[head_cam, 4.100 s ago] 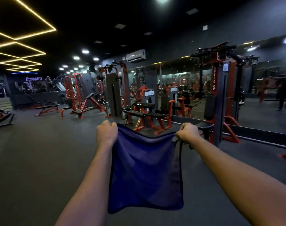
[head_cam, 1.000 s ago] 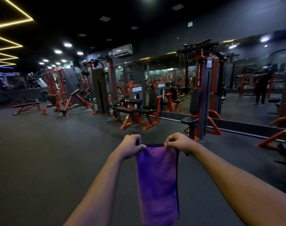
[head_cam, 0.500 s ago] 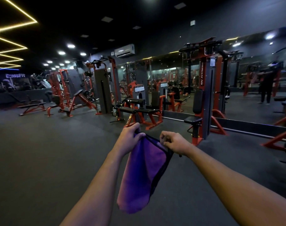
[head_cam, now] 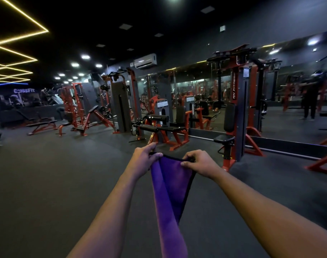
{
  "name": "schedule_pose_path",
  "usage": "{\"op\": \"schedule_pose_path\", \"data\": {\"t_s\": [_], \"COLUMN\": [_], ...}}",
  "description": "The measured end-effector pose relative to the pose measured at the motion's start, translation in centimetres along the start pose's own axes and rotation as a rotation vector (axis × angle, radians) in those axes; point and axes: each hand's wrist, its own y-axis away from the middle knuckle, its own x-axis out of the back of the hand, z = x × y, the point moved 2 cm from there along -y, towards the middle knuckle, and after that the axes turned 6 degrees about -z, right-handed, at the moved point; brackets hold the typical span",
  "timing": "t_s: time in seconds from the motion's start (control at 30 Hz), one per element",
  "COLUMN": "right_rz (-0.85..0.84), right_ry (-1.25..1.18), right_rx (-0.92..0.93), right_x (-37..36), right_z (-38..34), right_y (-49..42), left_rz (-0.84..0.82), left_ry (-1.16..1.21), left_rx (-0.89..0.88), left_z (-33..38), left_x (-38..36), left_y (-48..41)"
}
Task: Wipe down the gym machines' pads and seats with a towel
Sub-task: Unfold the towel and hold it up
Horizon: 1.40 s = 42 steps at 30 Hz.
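Two hands' fingers (head_cam: 188, 158) pinching purple towel (head_cam: 168, 198) top edge, hanging below

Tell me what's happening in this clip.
A person holds a purple towel in front of them, left hand and right hand each pinching its top edge. It hangs down, folded lengthwise. Nothing is being wiped yet; the nearest seat is ahead on the right, untouched.

Purple towel (head_cam: 168, 198) is pinched at its top edge by both hands, left (head_cam: 144, 161) and right (head_cam: 200, 163), hanging folded above dark floor (head_cam: 47, 183).
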Motion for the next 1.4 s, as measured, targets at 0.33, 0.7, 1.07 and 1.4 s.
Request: {"op": "schedule_pose_path", "data": {"t_s": [0.33, 0.7, 1.07, 1.4], "right_rz": [-0.046, -0.132, -0.085, -0.060], "right_ry": [0.112, 0.143, -0.125, -0.164], "right_rx": [-0.056, -0.214, -0.154, 0.027], "right_x": [1.9, 2.0, 0.7, -0.2], "right_z": [-0.1, 0.7, -2.2, -5.5], "right_y": [-0.3, -0.1, -1.6, -1.9], "left_rz": [-0.381, -0.140, -0.021, 0.142], "left_ry": [-0.006, -0.201, -0.045, 0.084], "left_rx": [0.070, 0.049, -0.120, -0.107], "left_z": [-1.0, -0.2, 3.4, 1.7], "left_x": [-0.3, -0.7, -1.0, -1.4], "left_y": [0.6, -0.6, -0.8, -0.4]}}
